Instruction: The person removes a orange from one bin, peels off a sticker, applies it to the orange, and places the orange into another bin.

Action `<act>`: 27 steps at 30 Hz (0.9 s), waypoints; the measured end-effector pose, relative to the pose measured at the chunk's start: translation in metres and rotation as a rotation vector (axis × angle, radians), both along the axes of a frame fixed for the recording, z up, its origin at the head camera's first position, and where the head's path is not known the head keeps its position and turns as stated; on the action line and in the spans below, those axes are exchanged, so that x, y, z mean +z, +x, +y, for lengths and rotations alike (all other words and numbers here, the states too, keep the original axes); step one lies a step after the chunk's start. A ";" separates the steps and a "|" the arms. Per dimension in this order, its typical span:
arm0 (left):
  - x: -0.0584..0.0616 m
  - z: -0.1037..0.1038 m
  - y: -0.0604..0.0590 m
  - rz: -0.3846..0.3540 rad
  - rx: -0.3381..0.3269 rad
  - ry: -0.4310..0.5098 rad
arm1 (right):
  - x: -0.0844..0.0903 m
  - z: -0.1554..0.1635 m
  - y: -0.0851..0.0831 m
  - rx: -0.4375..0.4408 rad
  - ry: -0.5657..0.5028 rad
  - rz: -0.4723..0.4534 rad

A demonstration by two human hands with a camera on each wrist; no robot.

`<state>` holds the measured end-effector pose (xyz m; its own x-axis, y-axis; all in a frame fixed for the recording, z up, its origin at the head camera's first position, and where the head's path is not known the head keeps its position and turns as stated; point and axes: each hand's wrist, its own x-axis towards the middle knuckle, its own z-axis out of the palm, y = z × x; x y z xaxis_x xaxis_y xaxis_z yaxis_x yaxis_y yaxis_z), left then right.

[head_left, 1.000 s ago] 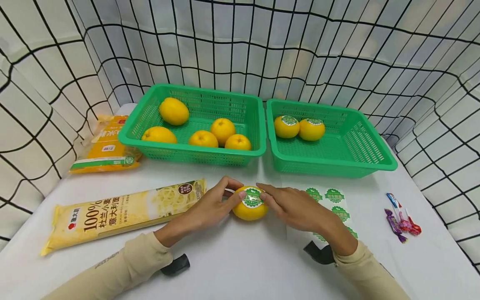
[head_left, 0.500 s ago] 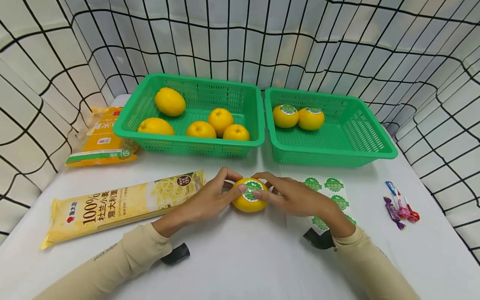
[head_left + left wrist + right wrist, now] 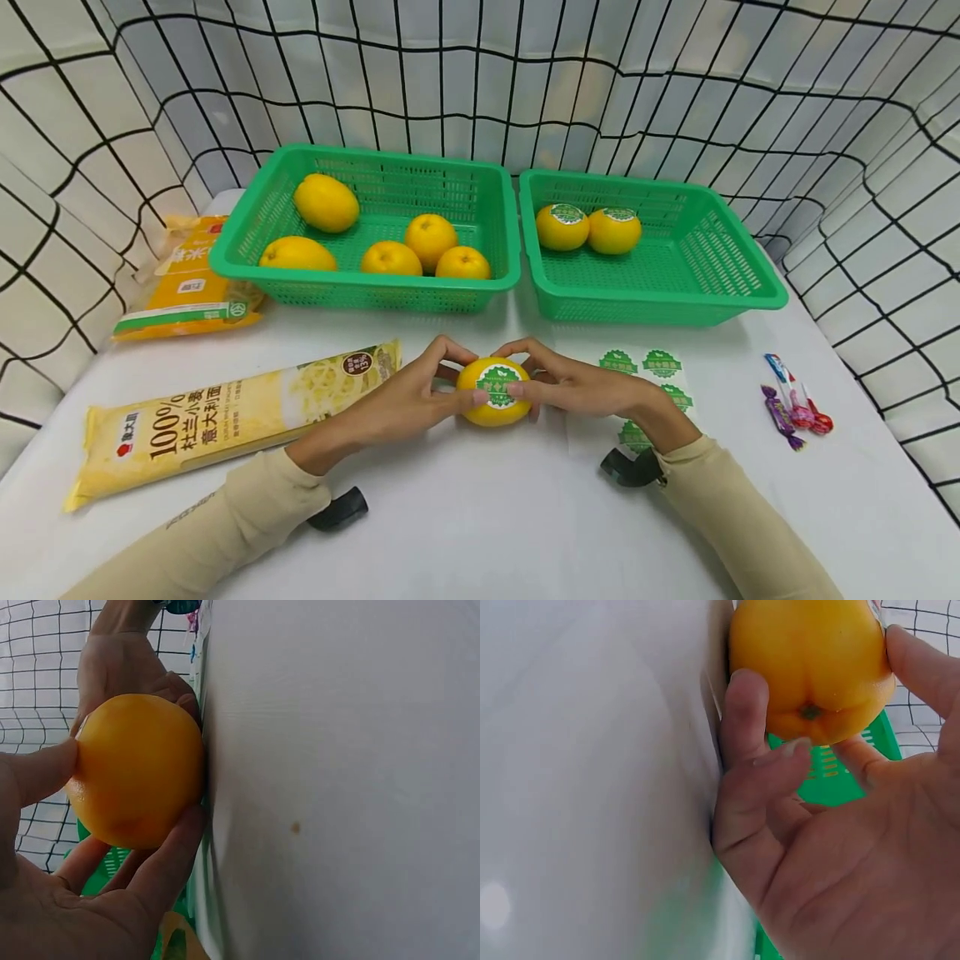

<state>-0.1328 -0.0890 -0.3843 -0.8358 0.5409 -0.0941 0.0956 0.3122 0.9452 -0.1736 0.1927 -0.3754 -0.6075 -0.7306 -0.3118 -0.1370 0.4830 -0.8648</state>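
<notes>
An orange (image 3: 491, 418) with a round green-and-white sticker (image 3: 498, 383) on top sits on the white table, between both hands in the head view. My left hand (image 3: 420, 393) holds its left side, thumb at the sticker's edge and fingers around the far side. From the right, my right hand (image 3: 581, 385) grips it with the thumb pressed on the sticker. The left wrist view shows the left thumb and fingers round the orange (image 3: 142, 772). In the right wrist view the right thumb and fingers touch the orange (image 3: 810, 667), its stem end showing.
A sticker sheet (image 3: 583, 433) lies partly under the right arm. Behind stand a green basket (image 3: 375, 293) of several oranges and another basket (image 3: 660, 310) with two stickered ones. A spaghetti pack (image 3: 247, 417) and orange bag (image 3: 183, 287) lie left, wrapped sweets (image 3: 798, 408) right.
The right thumb has moved from the sticker's right edge onto its face, and the right fingers have come further round the orange. The orange has turned slightly; the head view has shifted a little.
</notes>
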 end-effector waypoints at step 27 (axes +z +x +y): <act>0.003 -0.003 -0.002 0.005 0.014 -0.030 | -0.001 -0.023 0.017 -0.079 0.046 0.147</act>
<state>-0.1350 -0.0922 -0.3814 -0.8438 0.5260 -0.1062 0.0956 0.3422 0.9348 -0.1562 0.1692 -0.3762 -0.7042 -0.6657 -0.2469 -0.2205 0.5356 -0.8152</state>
